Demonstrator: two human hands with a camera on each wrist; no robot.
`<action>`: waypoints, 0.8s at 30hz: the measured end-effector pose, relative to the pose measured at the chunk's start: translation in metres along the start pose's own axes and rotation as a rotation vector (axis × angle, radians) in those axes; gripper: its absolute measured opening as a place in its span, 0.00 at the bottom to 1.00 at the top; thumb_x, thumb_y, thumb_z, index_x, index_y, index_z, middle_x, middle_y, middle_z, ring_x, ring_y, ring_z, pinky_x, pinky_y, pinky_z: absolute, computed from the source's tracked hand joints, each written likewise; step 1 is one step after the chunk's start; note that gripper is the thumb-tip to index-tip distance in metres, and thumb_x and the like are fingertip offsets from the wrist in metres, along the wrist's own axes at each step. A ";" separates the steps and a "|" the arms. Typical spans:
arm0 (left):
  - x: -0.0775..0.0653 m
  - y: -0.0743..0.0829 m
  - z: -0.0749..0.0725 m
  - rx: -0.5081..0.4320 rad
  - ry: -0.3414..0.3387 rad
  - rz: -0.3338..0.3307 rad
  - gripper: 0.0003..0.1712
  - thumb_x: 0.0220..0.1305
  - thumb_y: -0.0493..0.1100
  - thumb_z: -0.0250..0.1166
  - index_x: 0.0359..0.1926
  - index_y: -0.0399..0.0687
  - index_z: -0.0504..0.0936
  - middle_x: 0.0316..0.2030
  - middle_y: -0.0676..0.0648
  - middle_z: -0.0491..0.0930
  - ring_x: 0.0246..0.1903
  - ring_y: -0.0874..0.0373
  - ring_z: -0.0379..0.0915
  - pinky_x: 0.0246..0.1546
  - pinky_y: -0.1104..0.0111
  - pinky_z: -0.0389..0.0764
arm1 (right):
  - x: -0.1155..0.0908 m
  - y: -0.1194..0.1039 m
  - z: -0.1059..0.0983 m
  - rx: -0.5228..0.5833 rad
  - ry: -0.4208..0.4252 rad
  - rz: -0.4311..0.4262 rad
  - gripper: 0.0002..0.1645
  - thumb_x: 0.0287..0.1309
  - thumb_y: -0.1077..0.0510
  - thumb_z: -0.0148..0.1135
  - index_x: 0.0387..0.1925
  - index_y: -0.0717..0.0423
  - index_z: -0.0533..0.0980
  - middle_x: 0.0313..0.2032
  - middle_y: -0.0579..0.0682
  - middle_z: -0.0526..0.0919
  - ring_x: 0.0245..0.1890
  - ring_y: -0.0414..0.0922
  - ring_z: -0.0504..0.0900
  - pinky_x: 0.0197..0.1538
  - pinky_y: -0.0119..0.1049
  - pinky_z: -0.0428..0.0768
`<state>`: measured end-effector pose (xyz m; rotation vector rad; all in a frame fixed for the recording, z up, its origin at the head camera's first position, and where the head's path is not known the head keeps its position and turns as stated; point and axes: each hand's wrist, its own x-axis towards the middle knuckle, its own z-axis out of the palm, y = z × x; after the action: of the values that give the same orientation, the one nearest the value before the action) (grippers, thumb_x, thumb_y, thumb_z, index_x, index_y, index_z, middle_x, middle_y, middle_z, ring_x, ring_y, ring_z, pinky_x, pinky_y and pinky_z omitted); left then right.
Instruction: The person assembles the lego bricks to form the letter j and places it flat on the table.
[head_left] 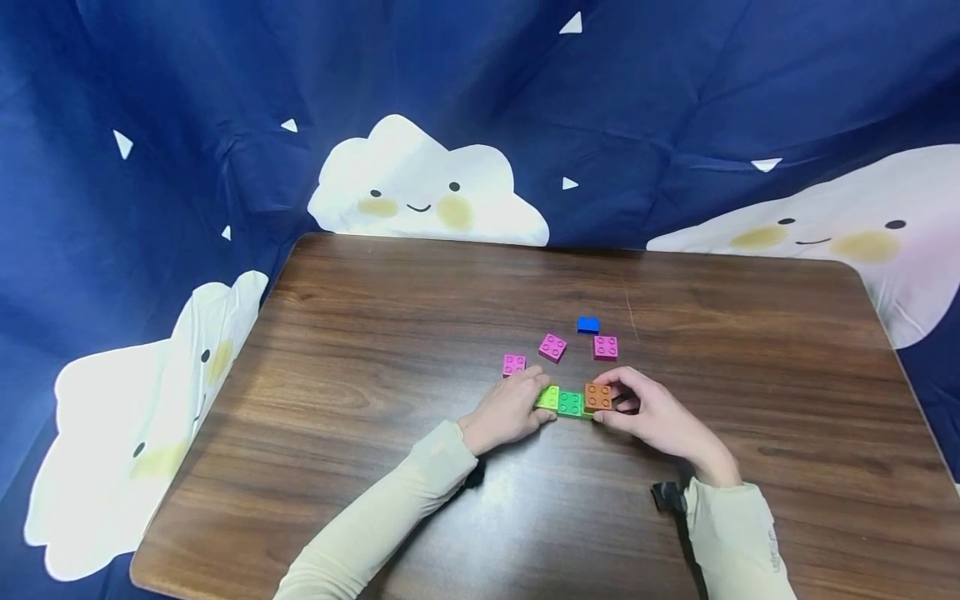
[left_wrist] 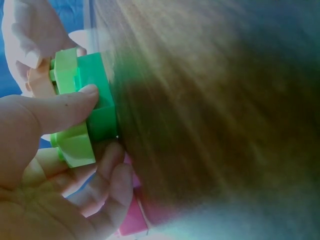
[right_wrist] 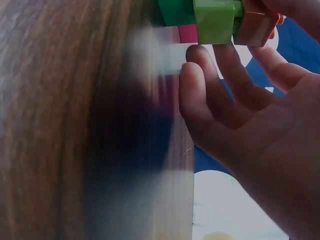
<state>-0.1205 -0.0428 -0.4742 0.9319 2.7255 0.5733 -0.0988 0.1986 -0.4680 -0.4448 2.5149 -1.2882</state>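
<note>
Here the left hand grips joined green bricks while the right hand pinches an orange brick over their right end. Beyond, on the surface, lie three pink bricks, then a blue brick.

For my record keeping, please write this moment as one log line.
left hand: grips green bricks | right hand: holds orange brick above light-green brick, gap visible between | nearby: three pink bricks, blue brick
</note>
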 end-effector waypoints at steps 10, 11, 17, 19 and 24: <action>0.001 -0.001 0.001 -0.005 0.003 -0.001 0.22 0.58 0.49 0.69 0.50 0.44 0.79 0.35 0.54 0.71 0.31 0.64 0.64 0.30 0.77 0.68 | 0.001 -0.003 0.001 -0.029 0.004 0.040 0.19 0.62 0.48 0.62 0.52 0.51 0.76 0.44 0.49 0.80 0.41 0.43 0.75 0.42 0.29 0.76; 0.001 -0.001 0.001 -0.006 0.001 -0.004 0.21 0.59 0.49 0.69 0.50 0.44 0.79 0.35 0.54 0.71 0.31 0.64 0.64 0.29 0.77 0.68 | 0.001 -0.003 0.000 -0.032 0.003 0.044 0.20 0.62 0.48 0.62 0.52 0.51 0.76 0.44 0.49 0.80 0.41 0.43 0.75 0.42 0.29 0.76; 0.001 -0.001 0.000 -0.013 -0.008 -0.013 0.21 0.58 0.49 0.69 0.50 0.44 0.79 0.35 0.54 0.71 0.31 0.64 0.64 0.29 0.77 0.68 | 0.001 -0.003 0.001 -0.031 0.008 0.050 0.21 0.60 0.47 0.64 0.51 0.51 0.77 0.44 0.49 0.81 0.39 0.42 0.76 0.41 0.29 0.77; 0.001 -0.001 0.001 -0.016 -0.008 -0.012 0.21 0.59 0.49 0.69 0.50 0.44 0.79 0.35 0.54 0.71 0.31 0.64 0.64 0.29 0.77 0.68 | 0.000 -0.004 0.001 -0.028 0.006 0.056 0.21 0.60 0.47 0.64 0.51 0.53 0.77 0.44 0.50 0.81 0.39 0.42 0.76 0.40 0.28 0.77; 0.001 -0.001 0.001 -0.013 -0.008 -0.011 0.22 0.59 0.49 0.69 0.51 0.44 0.79 0.36 0.53 0.72 0.32 0.64 0.65 0.30 0.77 0.69 | -0.001 -0.005 0.000 -0.039 -0.001 0.069 0.23 0.60 0.46 0.64 0.52 0.54 0.77 0.44 0.51 0.82 0.37 0.43 0.76 0.38 0.29 0.76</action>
<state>-0.1213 -0.0424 -0.4755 0.9142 2.7141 0.5837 -0.0974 0.1965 -0.4640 -0.3642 2.5355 -1.2152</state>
